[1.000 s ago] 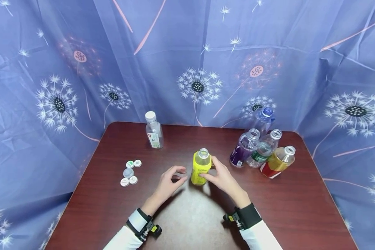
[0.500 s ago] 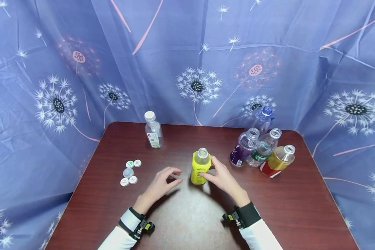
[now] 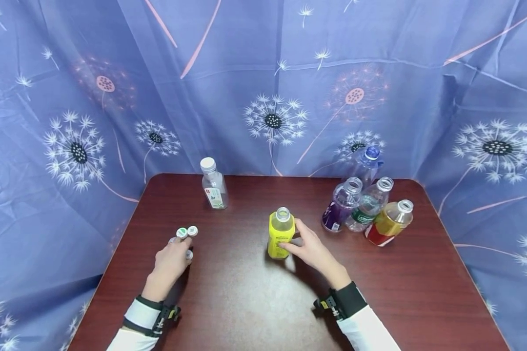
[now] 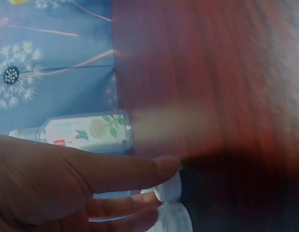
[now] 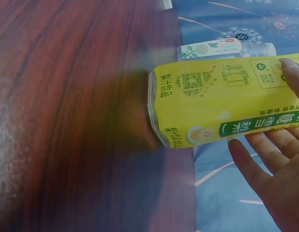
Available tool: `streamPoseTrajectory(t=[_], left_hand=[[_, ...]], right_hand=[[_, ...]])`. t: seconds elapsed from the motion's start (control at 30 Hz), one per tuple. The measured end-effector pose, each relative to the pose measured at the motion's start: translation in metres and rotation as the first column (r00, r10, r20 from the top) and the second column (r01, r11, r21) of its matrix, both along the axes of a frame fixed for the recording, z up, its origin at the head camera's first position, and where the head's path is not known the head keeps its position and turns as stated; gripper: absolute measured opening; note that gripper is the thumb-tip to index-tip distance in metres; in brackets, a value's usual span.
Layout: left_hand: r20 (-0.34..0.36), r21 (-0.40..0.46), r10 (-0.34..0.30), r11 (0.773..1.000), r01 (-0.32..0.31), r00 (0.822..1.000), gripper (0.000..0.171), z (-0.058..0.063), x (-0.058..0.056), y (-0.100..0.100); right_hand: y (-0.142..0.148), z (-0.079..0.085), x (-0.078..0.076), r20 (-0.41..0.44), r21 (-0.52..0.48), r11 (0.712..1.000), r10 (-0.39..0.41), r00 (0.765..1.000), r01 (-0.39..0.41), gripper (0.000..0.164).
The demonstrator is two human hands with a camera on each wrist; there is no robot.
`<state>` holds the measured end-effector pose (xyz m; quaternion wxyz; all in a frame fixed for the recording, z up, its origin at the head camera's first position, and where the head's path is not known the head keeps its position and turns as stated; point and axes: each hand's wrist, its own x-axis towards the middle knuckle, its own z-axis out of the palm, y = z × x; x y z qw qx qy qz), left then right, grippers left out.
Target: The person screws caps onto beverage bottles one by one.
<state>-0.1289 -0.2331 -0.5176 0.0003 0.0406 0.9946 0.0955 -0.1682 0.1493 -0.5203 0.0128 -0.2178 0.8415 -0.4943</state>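
My right hand (image 3: 309, 248) grips a yellow-labelled drink bottle (image 3: 280, 239) that stands upright with an uncapped neck. In the right wrist view, fingers and thumb lie on opposite sides of its label. My left hand (image 3: 170, 265) is down at the group of bottle caps on the left. Its thumb (image 4: 166, 166) and fingertips pinch at a white bottle cap (image 4: 170, 187), and another white cap (image 4: 176, 218) lies right beside it. A green-marked cap (image 3: 182, 233) and a white cap (image 3: 192, 231) show beyond the fingers; other caps are partly hidden under the hand.
A clear bottle with a white cap (image 3: 213, 187) stands at the back left. On the right cluster a purple-labelled bottle (image 3: 339, 209), a green-labelled bottle (image 3: 364, 212), a red and yellow bottle (image 3: 388, 224) and a blue-topped bottle (image 3: 366, 165). A blue curtain (image 3: 228, 97) hangs behind the table.
My left hand has moved left, away from beside the yellow bottle and over to the caps, where its fingers close around one. The right hand keeps holding the yellow bottle in place.
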Motion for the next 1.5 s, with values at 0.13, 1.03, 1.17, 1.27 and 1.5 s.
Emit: streamPoseTrajectory(t=[0.13,1.03,1.17,1.27,1.5], left_hand=[[0.007,0.013,-0.022,1.000,0.022,1.000,0.020,-0.001,-0.003,-0.002],[-0.208,0.538,-0.248,0.779,0.323,0.946,0.021,0.016,-0.038,0.059],[-0.223,0.755,-0.219,0.578,0.311,0.950,0.030,0.036,-0.042,0.085],[-0.267,0.852,-0.204,0.406,0.330,0.942,0.032,0.049,-0.044,0.105],[-0.358,0.905,-0.211,0.162,0.394,0.909,0.031,0.062,-0.044,0.143]], right_hand=[[0.001,0.001,-0.001,-0.020,0.007,1.000,-0.003,1.000,0.003,0.060],[-0.004,0.021,-0.009,-0.078,-0.168,0.984,0.039,0.996,-0.051,0.071],[-0.004,0.021,-0.013,-0.069,-0.186,0.981,0.051,0.996,-0.063,0.070],[-0.006,0.018,-0.014,-0.067,-0.203,0.977,0.046,0.997,-0.059,0.072],[-0.005,0.010,-0.009,-0.047,-0.202,0.978,0.047,0.998,-0.056,0.071]])
